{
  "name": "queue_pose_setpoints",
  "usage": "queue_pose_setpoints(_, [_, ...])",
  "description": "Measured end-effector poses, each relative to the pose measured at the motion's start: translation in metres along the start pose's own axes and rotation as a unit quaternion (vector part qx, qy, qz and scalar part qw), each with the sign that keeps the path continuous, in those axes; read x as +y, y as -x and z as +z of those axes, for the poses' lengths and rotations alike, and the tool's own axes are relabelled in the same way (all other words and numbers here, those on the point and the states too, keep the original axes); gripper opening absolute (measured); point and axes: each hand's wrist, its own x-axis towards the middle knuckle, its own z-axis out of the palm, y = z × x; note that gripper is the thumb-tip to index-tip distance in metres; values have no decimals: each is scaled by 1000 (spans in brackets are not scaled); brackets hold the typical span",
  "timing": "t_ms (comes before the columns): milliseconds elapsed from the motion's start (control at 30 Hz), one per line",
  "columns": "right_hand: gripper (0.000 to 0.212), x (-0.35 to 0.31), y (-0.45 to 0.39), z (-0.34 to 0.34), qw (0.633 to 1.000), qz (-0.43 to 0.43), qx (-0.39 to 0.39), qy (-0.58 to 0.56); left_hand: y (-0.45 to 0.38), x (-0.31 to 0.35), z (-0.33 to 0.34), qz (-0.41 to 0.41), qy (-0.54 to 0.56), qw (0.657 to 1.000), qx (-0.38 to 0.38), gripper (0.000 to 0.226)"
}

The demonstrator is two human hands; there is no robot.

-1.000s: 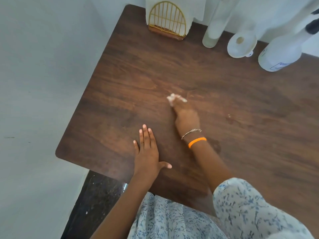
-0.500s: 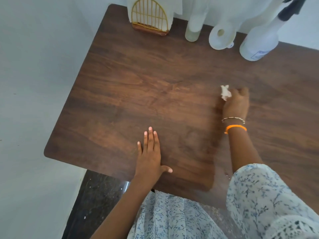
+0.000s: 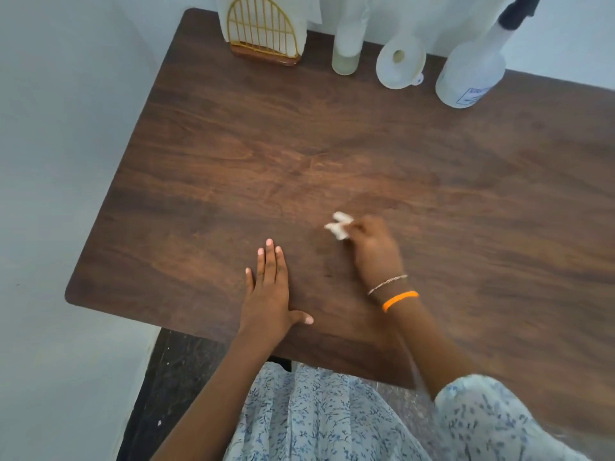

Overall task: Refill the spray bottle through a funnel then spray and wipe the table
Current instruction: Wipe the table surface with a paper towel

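Clutching tissue point(image 3: 339, 226), mid-table point(image 3: 366, 154)

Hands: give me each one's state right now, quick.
Left hand: open, flat on the table, holding nothing.
Right hand: closed, gripping a white wad against the table.

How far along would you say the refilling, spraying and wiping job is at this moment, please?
Refilling and spraying look finished: the funnel lies on its side and the spray bottle stands capped at the table's far edge. Wiping is in hand: the right hand holds a wadded tissue on the wood, and the left hand rests flat. Left: any unwiped areas, which cannot be told apart.
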Motion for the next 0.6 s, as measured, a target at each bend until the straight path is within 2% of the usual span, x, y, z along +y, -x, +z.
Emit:
queue_pose_setpoints(100, [29, 49, -23, -23, 983, 167, 56, 53, 0, -1, 0, 1, 5, 1000, 2, 131])
queue_pose_setpoints(167, [35, 47, -32, -25, 971, 204, 106, 62, 1, -1, 0, 3, 8, 1000, 8, 131])
queue_pose_setpoints(233, [39, 20, -33, -8, 982, 138, 99, 79, 3, -2, 1, -1, 11, 1000, 16, 131])
queue_pose_setpoints(300, [34, -26, -24, 15, 997, 15, 52, 59, 7, -3, 4, -24, 12, 999, 34, 132])
queue_pose_setpoints(367, [29, -69, -6, 33, 994, -105, 1, 34, 13, -4, 9, -51, 7, 997, 57, 132])
queue_pose_setpoints(400, [30, -81, -1, 37, 990, -137, -20, 40, 16, -5, 12, -61, 8, 996, 66, 131])
queue_pose_setpoints(500, [42, -63, -20, 40, 978, -165, -99, 76, 21, -9, 17, -78, 21, 994, 72, 127])
queue_pose_setpoints(567, [33, -21, -51, 32, 982, -119, -77, 122, 19, -11, 19, -76, 29, 994, 66, 127])
queue_pose_setpoints(600, [27, 1, -69, 23, 987, -62, -50, 140, 19, -12, 20, -74, 24, 995, 64, 127])
